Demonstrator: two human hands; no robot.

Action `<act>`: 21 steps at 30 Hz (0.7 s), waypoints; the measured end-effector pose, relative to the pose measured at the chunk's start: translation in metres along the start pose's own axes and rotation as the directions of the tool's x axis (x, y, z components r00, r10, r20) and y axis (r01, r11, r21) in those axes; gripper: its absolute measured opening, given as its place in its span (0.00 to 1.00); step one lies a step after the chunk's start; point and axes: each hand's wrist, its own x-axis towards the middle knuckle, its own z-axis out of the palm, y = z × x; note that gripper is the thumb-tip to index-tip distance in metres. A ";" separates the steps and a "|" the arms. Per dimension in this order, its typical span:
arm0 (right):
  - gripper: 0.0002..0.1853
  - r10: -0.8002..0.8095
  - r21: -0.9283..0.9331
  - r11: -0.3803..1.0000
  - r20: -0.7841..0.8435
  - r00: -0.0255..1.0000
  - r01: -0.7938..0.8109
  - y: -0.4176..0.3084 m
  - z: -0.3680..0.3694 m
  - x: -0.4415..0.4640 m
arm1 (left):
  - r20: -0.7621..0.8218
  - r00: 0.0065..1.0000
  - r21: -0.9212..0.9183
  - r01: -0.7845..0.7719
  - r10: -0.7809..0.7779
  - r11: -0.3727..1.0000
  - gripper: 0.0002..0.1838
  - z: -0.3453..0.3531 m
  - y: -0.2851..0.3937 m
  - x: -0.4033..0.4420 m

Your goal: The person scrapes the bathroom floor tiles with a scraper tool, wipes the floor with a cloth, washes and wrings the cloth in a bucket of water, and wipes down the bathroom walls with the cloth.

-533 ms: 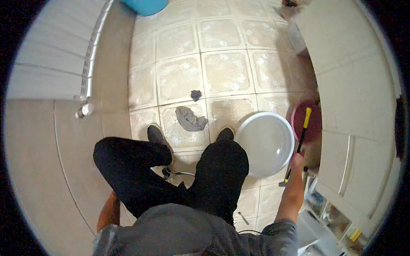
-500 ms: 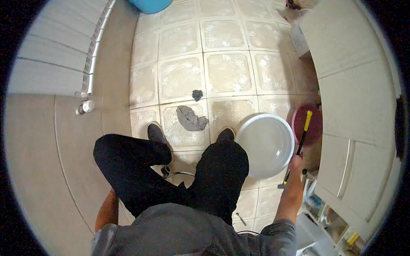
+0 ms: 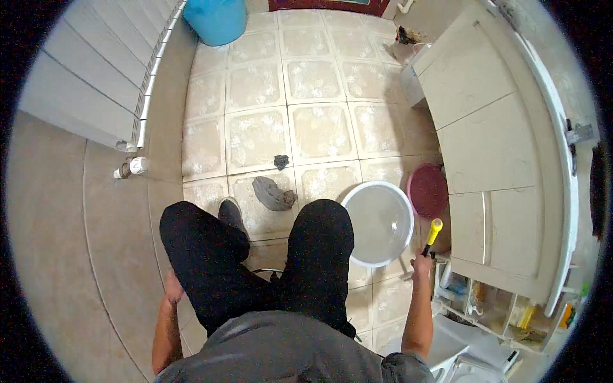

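My right hand (image 3: pixel 421 263) is closed around a black handle with a yellow end (image 3: pixel 435 231), which points up beside the white basin (image 3: pixel 378 223). The basin stands on the tiled floor to the right of my knee, and a dark pink basin (image 3: pixel 429 191) is just behind it. My left hand (image 3: pixel 173 285) hangs beside my left thigh, its fingers mostly hidden by the leg. A grey cloth (image 3: pixel 271 194) lies crumpled on the floor in front of my feet, with a small dark cloth (image 3: pixel 281 162) beyond it.
A radiator (image 3: pixel 96 64) with a valve (image 3: pixel 138 166) runs along the left wall. A blue bucket (image 3: pixel 216 22) stands far back. On the right are a pale cabinet (image 3: pixel 491 153), an open shelf unit with small items (image 3: pixel 495 306) and white plastic containers (image 3: pixel 447 341).
The view has tilted up, showing more of the far floor. My right hand and the yellow-ended handle have moved down, away from the pink basin. More of my left hand shows.
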 end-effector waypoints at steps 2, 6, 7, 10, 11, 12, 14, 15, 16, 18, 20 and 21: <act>0.16 -0.120 -0.033 0.992 0.031 0.992 0.122 -0.037 -0.010 -0.051 | -0.013 0.987 -0.061 -0.162 0.161 0.985 0.19 0.005 0.030 0.002; 0.13 -0.467 -0.132 0.872 0.067 0.882 0.472 -0.125 -0.020 -0.145 | -0.304 0.906 0.084 -0.283 0.295 0.956 0.15 0.010 0.102 -0.009; 0.13 -0.548 -0.124 0.820 0.114 0.828 0.559 -0.155 -0.021 -0.166 | -0.438 0.854 0.019 -0.303 0.280 0.953 0.14 0.018 0.136 -0.017; 0.09 -0.651 0.006 0.742 0.247 0.718 0.670 -0.236 -0.004 -0.195 | -0.486 0.701 0.031 -0.583 0.521 0.812 0.14 0.037 0.208 -0.025; 0.08 -0.703 0.073 0.694 0.279 0.654 0.716 -0.255 0.007 -0.190 | -0.470 0.685 -0.024 -0.640 0.556 0.768 0.14 0.049 0.236 -0.027; 0.06 -0.659 0.122 0.735 0.361 0.660 0.667 -0.277 0.022 -0.193 | -0.365 0.682 -0.037 -0.691 0.634 0.722 0.15 0.061 0.260 -0.030; 0.09 -0.652 0.349 0.755 0.482 0.585 0.554 -0.311 0.064 -0.197 | -0.167 0.602 0.049 -0.786 0.781 0.616 0.15 0.095 0.299 -0.022; 0.12 -0.686 0.514 0.727 0.521 0.508 0.455 -0.319 0.093 -0.194 | 0.013 0.624 -0.116 -0.775 0.781 0.621 0.13 0.112 0.322 -0.026; 0.14 -0.641 0.533 0.765 0.575 0.508 0.362 -0.332 0.121 -0.193 | 0.225 0.672 -0.303 -0.640 0.705 0.706 0.13 0.143 0.322 -0.008; 0.16 -0.586 0.489 0.810 0.662 0.467 0.323 -0.338 0.172 -0.193 | 0.616 0.624 -0.436 -0.239 0.481 0.868 0.21 0.182 0.333 -0.005; 0.15 -0.643 0.396 0.728 0.678 0.357 0.560 -0.330 0.219 -0.180 | 0.824 0.511 -0.408 0.239 0.243 0.881 0.40 0.223 0.323 -0.007; 0.15 -0.602 0.439 0.777 0.729 0.326 0.452 -0.332 0.227 -0.188 | 0.870 0.471 -0.373 0.434 0.145 0.820 0.41 0.238 0.323 -0.010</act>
